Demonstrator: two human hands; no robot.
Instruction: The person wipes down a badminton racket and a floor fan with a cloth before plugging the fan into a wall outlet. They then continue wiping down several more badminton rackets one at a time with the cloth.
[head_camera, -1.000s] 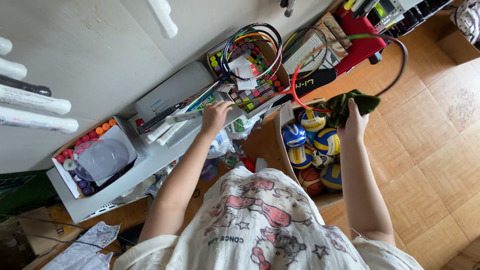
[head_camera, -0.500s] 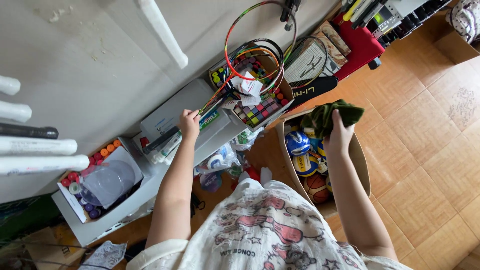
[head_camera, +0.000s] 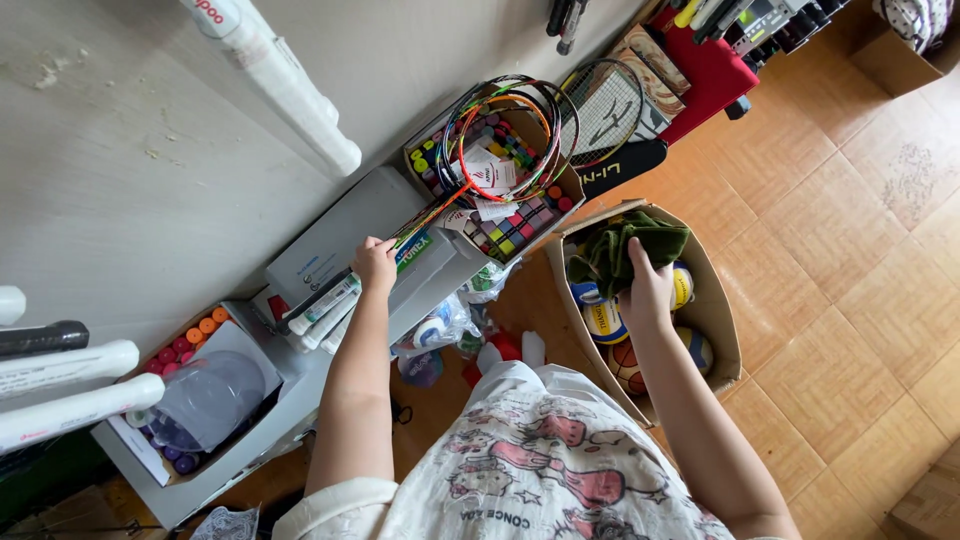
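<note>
My left hand (head_camera: 375, 265) clamps the racket handle (head_camera: 420, 222) at the shelf (head_camera: 300, 395) edge. My right hand (head_camera: 648, 290) presses the green cloth (head_camera: 630, 245), grip closed on it, inside the box (head_camera: 722, 320) rim.

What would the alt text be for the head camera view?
Seen from above, a person's right hand presses a green cloth into a cardboard box of balls, while the left hand grips racket handles on a grey shelf.

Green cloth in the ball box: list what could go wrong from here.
1. The right hand presses the green cloth onto loose balls in the cardboard box; they might roll and shift the cloth.
2. The left hand grips racket handles whose hoops lean over a box of small coloured rolls; a tug could tip them over.
</note>
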